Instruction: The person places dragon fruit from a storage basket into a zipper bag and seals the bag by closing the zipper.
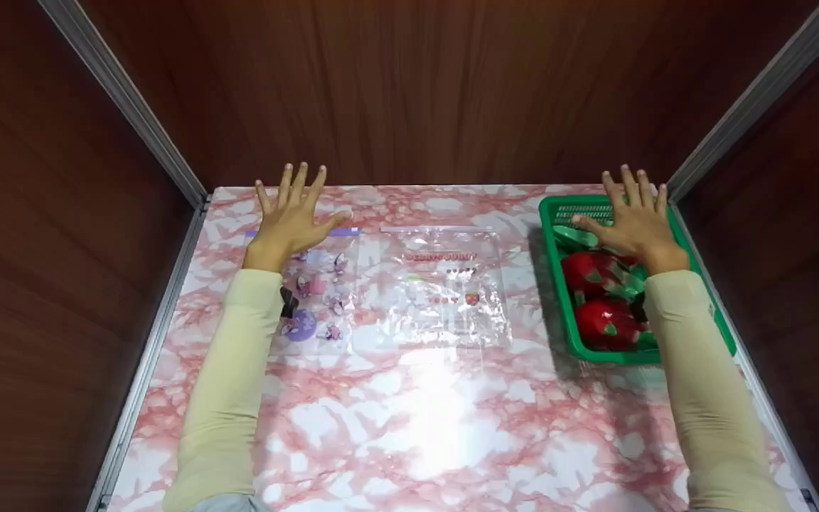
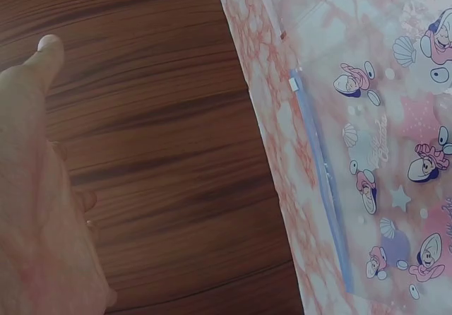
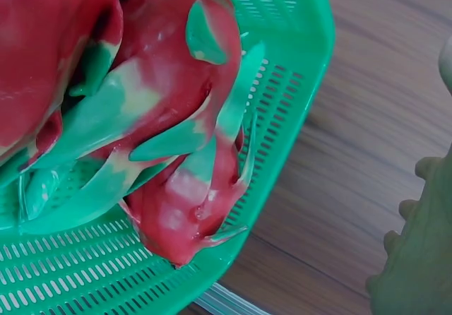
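My left hand point(image 1: 291, 222) is held with fingers spread, over the top edge of a clear zip bag point(image 1: 331, 284) printed with cartoon shells and a purple slider strip. That bag point(image 2: 367, 188) shows with its blue-looking strip in the left wrist view. My right hand point(image 1: 637, 224) also has its fingers spread, above a green plastic basket point(image 1: 559, 284). Several red dragon fruits point(image 1: 605, 323) with green scales lie in the basket; they show close up as dragon fruits point(image 3: 176, 68) in the right wrist view. Neither hand holds anything.
A second clear zip bag point(image 1: 445, 291) with red lettering and a strawberry print lies flat beside the first. The marbled pink table point(image 1: 352, 441) is bordered by a brown wood-grain back panel point(image 1: 416, 92) and side panels with metal rails point(image 1: 146, 121).
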`<state>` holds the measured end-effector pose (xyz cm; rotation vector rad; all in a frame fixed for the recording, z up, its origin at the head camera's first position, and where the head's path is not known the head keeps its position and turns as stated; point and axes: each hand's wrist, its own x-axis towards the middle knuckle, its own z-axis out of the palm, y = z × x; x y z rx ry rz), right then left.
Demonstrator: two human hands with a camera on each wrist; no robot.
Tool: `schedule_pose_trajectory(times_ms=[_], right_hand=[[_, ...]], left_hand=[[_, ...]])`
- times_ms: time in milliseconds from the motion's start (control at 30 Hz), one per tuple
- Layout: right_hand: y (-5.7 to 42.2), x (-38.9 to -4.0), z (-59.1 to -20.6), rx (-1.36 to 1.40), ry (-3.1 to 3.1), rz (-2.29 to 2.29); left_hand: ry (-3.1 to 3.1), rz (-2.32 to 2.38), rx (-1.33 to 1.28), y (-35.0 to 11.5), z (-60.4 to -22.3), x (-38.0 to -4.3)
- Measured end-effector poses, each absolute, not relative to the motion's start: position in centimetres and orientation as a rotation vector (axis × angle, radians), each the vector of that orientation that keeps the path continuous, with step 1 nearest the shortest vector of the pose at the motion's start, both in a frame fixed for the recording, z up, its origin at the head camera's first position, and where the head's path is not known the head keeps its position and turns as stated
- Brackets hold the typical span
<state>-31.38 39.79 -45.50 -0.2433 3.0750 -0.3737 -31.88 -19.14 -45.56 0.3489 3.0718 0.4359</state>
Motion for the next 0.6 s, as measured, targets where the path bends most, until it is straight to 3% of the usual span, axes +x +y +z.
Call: schedule_pose_trajectory(times_ms=[600], right_hand=[[39.27,-31.35,-45.59,-0.240,3.077,-0.437]], left_hand=[[3.043,0.460,0.367,-18.89,-45.62,-32.14]])
